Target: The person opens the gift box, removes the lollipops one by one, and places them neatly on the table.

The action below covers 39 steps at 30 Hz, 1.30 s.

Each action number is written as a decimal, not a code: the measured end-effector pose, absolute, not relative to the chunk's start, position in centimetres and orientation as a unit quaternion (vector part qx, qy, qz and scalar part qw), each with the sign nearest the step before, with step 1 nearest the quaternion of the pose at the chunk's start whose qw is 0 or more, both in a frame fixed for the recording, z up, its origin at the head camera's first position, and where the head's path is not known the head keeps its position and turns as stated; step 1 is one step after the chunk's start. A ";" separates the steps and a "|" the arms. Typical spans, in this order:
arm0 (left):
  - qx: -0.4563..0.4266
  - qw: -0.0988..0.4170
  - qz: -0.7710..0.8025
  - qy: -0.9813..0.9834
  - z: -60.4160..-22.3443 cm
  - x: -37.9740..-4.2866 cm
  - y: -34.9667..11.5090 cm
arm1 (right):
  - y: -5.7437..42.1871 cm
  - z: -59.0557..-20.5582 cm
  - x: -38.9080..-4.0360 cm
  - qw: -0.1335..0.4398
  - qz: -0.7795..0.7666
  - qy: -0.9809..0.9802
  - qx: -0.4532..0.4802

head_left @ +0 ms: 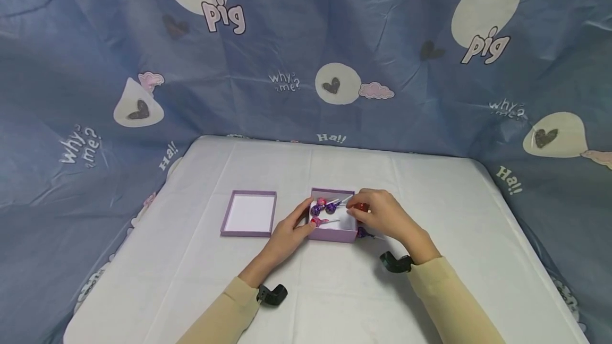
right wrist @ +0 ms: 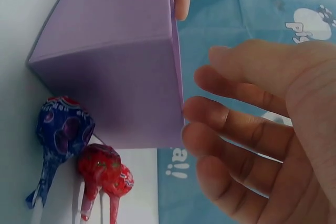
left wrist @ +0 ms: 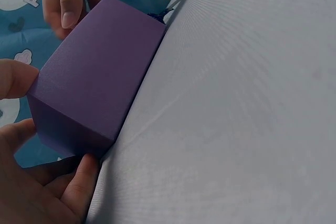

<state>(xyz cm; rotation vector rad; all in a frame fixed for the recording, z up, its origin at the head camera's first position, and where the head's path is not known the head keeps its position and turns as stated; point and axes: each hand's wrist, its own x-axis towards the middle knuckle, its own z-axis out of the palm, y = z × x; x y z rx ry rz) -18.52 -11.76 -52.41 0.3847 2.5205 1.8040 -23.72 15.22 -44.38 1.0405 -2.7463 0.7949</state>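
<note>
A purple open box holds several wrapped lollipops, among them a purple lollipop and a pink lollipop. My left hand grips the box's left end, thumb at the top edge of the front corner and fingers against the side wall. Over the right rim sits my right hand, fingertips close to a white stick in the head view. Its fingers are loosely bent in the right wrist view, with nothing visible between them and the thumb.
Outside the box's right wall lie a blue-purple lollipop and red lollipops. To the left, the matching purple-edged lid lies with its white inside up. A white cloth covers the table; a blue patterned curtain hangs behind.
</note>
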 end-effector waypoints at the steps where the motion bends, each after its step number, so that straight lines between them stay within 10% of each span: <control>1: 0.123 0.008 0.577 0.807 -52.4 -18.5 -11.8 | 15.1 -44.3 -23.7 0.049 0.263 -0.900 0.344; 39: 0.123 0.007 0.576 0.808 -52.5 -18.5 -12.0 | 11.0 -45.5 -24.5 0.022 0.267 -0.880 0.393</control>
